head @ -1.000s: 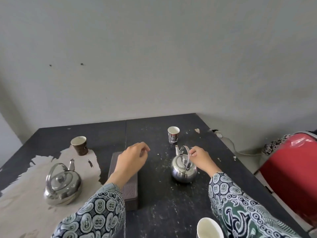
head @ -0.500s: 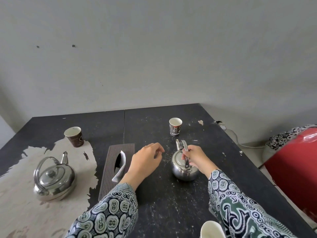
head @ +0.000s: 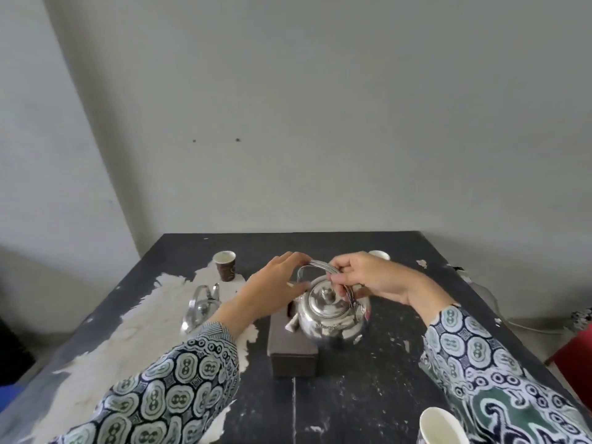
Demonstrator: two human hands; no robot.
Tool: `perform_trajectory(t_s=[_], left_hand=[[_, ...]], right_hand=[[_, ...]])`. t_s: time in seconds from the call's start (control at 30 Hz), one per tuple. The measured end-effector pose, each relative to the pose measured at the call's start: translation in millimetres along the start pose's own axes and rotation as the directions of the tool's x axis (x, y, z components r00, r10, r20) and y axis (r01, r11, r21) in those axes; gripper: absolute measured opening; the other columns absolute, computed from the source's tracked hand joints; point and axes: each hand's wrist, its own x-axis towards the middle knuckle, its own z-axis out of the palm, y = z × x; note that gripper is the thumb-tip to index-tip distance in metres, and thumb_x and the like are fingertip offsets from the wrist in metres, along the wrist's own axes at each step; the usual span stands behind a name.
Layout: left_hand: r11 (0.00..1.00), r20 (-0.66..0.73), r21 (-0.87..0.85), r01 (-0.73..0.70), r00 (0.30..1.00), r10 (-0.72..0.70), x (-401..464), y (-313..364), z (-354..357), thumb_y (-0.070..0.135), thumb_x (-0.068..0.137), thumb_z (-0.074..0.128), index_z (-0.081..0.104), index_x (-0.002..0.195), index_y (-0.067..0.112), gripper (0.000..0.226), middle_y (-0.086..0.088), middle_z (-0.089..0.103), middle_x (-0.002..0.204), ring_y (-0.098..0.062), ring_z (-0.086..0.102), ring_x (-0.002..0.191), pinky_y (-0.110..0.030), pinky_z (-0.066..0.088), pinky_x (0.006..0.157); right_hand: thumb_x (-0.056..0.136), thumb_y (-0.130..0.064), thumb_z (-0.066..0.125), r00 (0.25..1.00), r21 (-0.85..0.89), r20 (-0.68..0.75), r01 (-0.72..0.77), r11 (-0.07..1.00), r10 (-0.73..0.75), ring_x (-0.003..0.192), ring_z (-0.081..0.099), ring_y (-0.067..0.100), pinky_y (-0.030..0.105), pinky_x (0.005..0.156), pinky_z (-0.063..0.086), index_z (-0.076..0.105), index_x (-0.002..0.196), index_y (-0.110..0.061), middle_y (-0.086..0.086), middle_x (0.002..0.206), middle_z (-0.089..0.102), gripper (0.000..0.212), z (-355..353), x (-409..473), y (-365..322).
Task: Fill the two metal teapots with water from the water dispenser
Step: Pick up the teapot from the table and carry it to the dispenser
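A shiny metal teapot [head: 330,318] with its lid on hangs lifted above the dark table [head: 368,395], close to me. My right hand [head: 368,277] is closed around its arched handle. My left hand [head: 272,290] touches the handle's left end with spread fingers, the thumb near the pot's shoulder. The second metal teapot [head: 200,310] stands on the table's pale worn patch at the left, partly hidden by my left forearm. No water dispenser is in sight.
A brown tissue box [head: 293,350] lies under the lifted pot. A brown paper cup [head: 226,265] stands at the back left, another cup rim [head: 379,254] shows behind my right hand, a white cup [head: 442,427] sits at the bottom right. A red object [head: 576,350] is at the right edge.
My right hand has lifted the teapot off the table and brought it towards me. My left hand has come onto its handle. The view has swung left.
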Motion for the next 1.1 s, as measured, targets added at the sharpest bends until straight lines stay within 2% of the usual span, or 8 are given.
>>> perform_trajectory(t_s=[0.13, 0.2, 0.37, 0.57, 0.67, 0.8, 1.0, 1.1], left_hand=[[0.998, -0.21, 0.017, -0.061, 0.976, 0.063, -73.8, -11.8, -60.0, 0.026, 0.091, 0.054, 0.057, 0.111, 0.02, 0.021, 0.016, 0.057, 0.09, -0.004, 0.054, 0.079, -0.015, 0.042, 0.072], [0.999, -0.272, -0.003, -0.038, 0.962, 0.036, -118.0, -21.2, -90.8, 0.022, 0.091, 0.055, 0.061, 0.105, 0.017, 0.016, 0.01, 0.064, 0.091, -0.007, 0.06, 0.081, -0.018, 0.046, 0.073], [0.991, -0.336, -0.089, 0.098, 0.934, -0.123, -255.4, -53.5, -167.0, 0.014, 0.088, 0.06, 0.062, 0.099, 0.01, 0.012, 0.02, 0.06, 0.08, 0.014, 0.057, 0.073, -0.003, 0.039, 0.067], [0.96, -0.4, -0.139, 0.242, 0.873, -0.278, -425.3, -87.4, -248.3, 0.012, 0.088, 0.059, 0.06, 0.088, 0.022, 0.011, 0.016, 0.061, 0.069, 0.003, 0.055, 0.065, -0.014, 0.043, 0.067], [0.944, -0.438, -0.156, 0.29, 0.836, -0.33, -515.2, -106.2, -288.3, 0.007, 0.089, 0.056, 0.057, 0.082, 0.028, 0.021, 0.007, 0.06, 0.065, -0.002, 0.053, 0.058, -0.018, 0.047, 0.062], [0.906, -0.48, -0.16, 0.392, 0.771, -0.418, -624.2, -127.5, -327.3, 0.01, 0.091, 0.052, 0.056, 0.084, 0.027, 0.018, -0.004, 0.056, 0.068, -0.009, 0.051, 0.06, -0.035, 0.049, 0.066], [0.861, -0.546, -0.218, 0.46, 0.674, -0.498, -738.7, -144.8, -364.5, 0.011, 0.093, 0.048, 0.054, 0.079, 0.027, 0.022, 0.007, 0.044, 0.058, -0.004, 0.041, 0.051, -0.02, 0.038, 0.055], [0.849, -0.583, -0.246, 0.468, 0.628, -0.515, -775.4, -154.3, -376.5, 0.018, 0.094, 0.047, 0.052, 0.077, 0.021, 0.018, -0.001, 0.04, 0.059, -0.014, 0.037, 0.055, -0.032, 0.035, 0.056]], right_hand=[[0.091, -0.011, 0.051, 0.971, -0.027, 0.205, 0.133, 0.991, -0.125, 0.068, 0.056, 0.009, 0.028, 0.077, 0.049, 0.058, 0.09, -0.009, -0.006, 0.065, 0.06, 0.007, 54.0, 1.3, -59.5], [0.09, -0.011, 0.051, 0.94, -0.009, 0.292, 0.185, 0.983, -0.175, 0.065, 0.056, 0.006, 0.021, 0.071, 0.05, 0.059, 0.087, -0.013, -0.007, 0.065, 0.059, 0.009, 90.0, 6.6, -83.8], [0.09, -0.012, 0.052, 0.844, 0.015, 0.472, 0.283, 0.959, -0.256, 0.067, 0.052, 0.007, 0.021, 0.072, 0.047, 0.061, 0.091, -0.015, -0.001, 0.073, 0.054, 0.01, 211.3, 27.1, -145.8], [0.089, -0.01, 0.05, 0.706, 0.089, 0.631, 0.347, 0.934, -0.323, 0.064, 0.046, 0.011, 0.024, 0.066, 0.038, 0.058, 0.095, -0.007, 0.003, 0.072, 0.051, 0.011, 376.0, 41.1, -220.5], [0.091, -0.005, 0.044, 0.606, 0.164, 0.712, 0.35, 0.922, -0.356, 0.057, 0.047, 0.006, 0.015, 0.057, 0.04, 0.056, 0.09, -0.008, -0.006, 0.063, 0.053, 0.013, 466.7, 43.2, -258.4], [0.09, -0.004, 0.042, 0.511, 0.241, 0.756, 0.364, 0.9, -0.409, 0.059, 0.042, 0.011, 0.018, 0.06, 0.039, 0.056, 0.089, -0.007, 0.007, 0.069, 0.043, 0.015, 584.0, 40.5, -295.8], [0.09, -0.009, 0.044, 0.374, 0.307, 0.822, 0.344, 0.887, -0.43, 0.056, 0.042, 0.007, 0.019, 0.06, 0.042, 0.058, 0.097, -0.005, -0.003, 0.062, 0.042, 0.015, 713.7, 48.8, -333.5], [0.09, -0.011, 0.044, 0.3, 0.309, 0.849, 0.386, 0.869, -0.435, 0.057, 0.043, 0.006, 0.02, 0.063, 0.044, 0.06, 0.095, -0.01, -0.007, 0.061, 0.045, 0.017, 761.1, 57.2, -351.5]])
